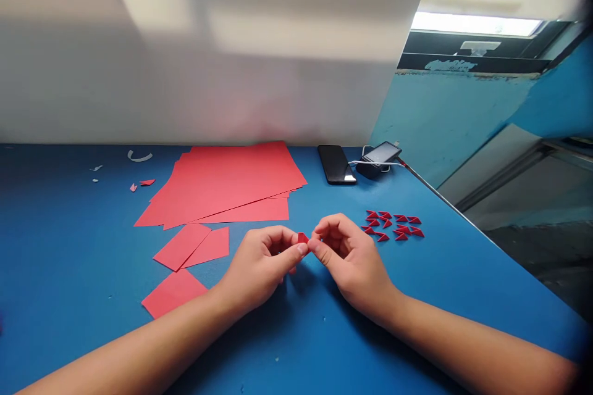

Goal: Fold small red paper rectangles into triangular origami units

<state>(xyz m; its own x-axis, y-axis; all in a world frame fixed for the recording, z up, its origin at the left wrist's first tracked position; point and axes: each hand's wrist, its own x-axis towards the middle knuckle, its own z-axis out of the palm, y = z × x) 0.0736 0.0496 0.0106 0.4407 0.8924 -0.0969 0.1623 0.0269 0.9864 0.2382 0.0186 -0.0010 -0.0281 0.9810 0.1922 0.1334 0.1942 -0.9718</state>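
Between the fingertips of both hands is a small folded piece of red paper [302, 238], held just above the blue table. My left hand [264, 262] pinches it from the left with thumb and forefinger. From the right, my right hand [349, 256] pinches its other edge; most of the piece is hidden by the fingers. Right of my right hand lie several small folded red paper pieces [402, 229], set out in rough rows. Red paper squares [183, 247] rest on the table left of my left hand, one partly behind the forearm.
Large red paper sheets [236, 179] lie stacked at the back. A black phone [337, 165] and a device with a white cable [378, 157] sit near the back right. Paper scraps [139, 156] are at the left. A white board [208, 62] stands behind; the table edge [467, 219] runs along the right.
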